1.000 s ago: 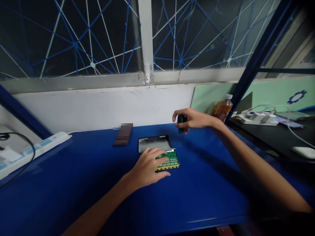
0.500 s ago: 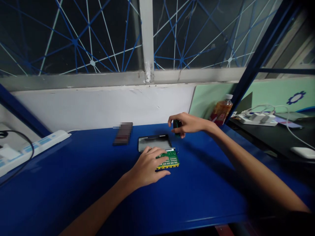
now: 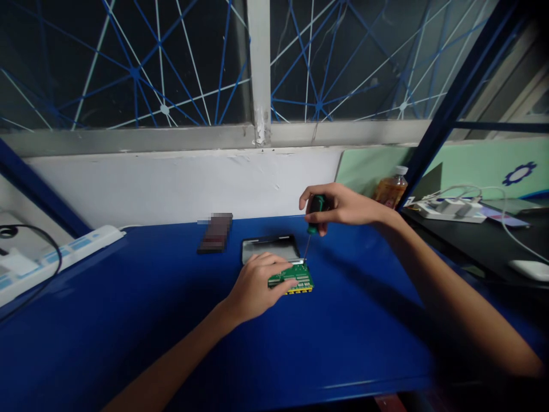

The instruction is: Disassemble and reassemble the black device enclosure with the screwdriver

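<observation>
While our left hand (image 3: pixel 253 286) lies flat, fingers spread, pinning the green circuit board (image 3: pixel 295 279) to the blue table (image 3: pixel 128 320), our right hand (image 3: pixel 338 207), closed around the screwdriver (image 3: pixel 315 213), should keep the shaft upright over the board's far corner and press lightly.

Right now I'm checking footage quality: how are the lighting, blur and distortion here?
Head view: dim, bluish light; the window frame bows from wide-angle distortion; the right hand and screwdriver stay fairly sharp, the forearm near the bottom edge smears; the dark block is partly pixelated.
</observation>
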A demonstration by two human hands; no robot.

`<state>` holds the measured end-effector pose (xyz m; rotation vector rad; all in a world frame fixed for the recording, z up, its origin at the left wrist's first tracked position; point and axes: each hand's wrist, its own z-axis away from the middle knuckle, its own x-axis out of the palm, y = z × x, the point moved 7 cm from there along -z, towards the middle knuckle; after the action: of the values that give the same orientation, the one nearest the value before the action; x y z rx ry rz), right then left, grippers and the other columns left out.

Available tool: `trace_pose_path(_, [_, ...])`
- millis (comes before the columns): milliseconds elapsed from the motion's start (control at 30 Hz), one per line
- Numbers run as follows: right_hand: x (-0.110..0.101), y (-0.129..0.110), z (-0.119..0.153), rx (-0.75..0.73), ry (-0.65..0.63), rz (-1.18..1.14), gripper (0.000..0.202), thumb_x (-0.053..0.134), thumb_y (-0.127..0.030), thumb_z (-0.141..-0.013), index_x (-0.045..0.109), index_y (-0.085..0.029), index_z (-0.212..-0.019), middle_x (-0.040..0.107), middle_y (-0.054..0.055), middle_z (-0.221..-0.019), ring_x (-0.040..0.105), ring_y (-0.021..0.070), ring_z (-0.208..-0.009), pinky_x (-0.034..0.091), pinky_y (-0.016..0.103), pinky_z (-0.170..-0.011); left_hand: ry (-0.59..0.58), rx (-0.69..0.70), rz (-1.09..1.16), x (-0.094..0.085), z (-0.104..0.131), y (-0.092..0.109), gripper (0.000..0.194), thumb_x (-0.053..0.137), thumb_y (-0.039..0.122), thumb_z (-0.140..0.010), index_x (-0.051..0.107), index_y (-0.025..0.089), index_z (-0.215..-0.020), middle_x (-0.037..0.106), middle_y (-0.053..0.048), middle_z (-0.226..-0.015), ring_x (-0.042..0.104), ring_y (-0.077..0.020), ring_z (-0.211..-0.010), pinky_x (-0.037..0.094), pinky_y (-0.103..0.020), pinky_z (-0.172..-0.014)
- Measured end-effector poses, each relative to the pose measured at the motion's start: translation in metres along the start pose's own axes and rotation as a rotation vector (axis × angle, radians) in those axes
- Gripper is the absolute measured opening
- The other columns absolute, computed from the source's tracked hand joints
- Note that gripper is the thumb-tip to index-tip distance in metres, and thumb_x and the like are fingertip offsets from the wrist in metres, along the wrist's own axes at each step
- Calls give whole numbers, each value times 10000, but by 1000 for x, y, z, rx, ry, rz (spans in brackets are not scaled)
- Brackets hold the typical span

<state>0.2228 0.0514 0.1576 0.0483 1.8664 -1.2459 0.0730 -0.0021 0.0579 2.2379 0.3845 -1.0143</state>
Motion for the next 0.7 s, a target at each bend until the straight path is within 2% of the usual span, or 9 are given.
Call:
trace_pose_path(100, [4,-14,1,-61,38,-33,248,635,-320,-793,530,-168,-959,657,6,-691,659,142,-550,515,244,-552,44,-38,88,-3,-1,-6,291,709,330,-770,685,183,-1020,701,-59,-969,631,-213,-884,494,-375,-791])
trace_pose_path(200, [9,-22,0,-99,56,-40,238,629,-316,-797,531,-174,-961,642,-7,-689,651,133,-536,505,239,-538,59,-39,150,-4,0,-8,239,707,312,-772,703,184,-975,710,-53,-932,636,-200,-845,507,-350,-769])
trace_pose_path(367, [13,-22,-2,-93,45,-36,239,630,-313,-796,524,-179,-962,634,-6,-700,652,138,-549,501,246,-545,63,-43,166,-6,-1,-6,118,656,259,-811,720,188,-880,716,-43,-854,637,-186,-773,513,-337,-723])
trace_pose_path(700, [12,-24,-1,-114,57,-52,236,629,-304,-795,524,-175,-964,622,-7,-694,650,140,-547,497,243,-540,121,-75,176,-11,-2,-8,99,652,246,-801,729,183,-803,724,-38,-788,658,-171,-698,511,-294,-662])
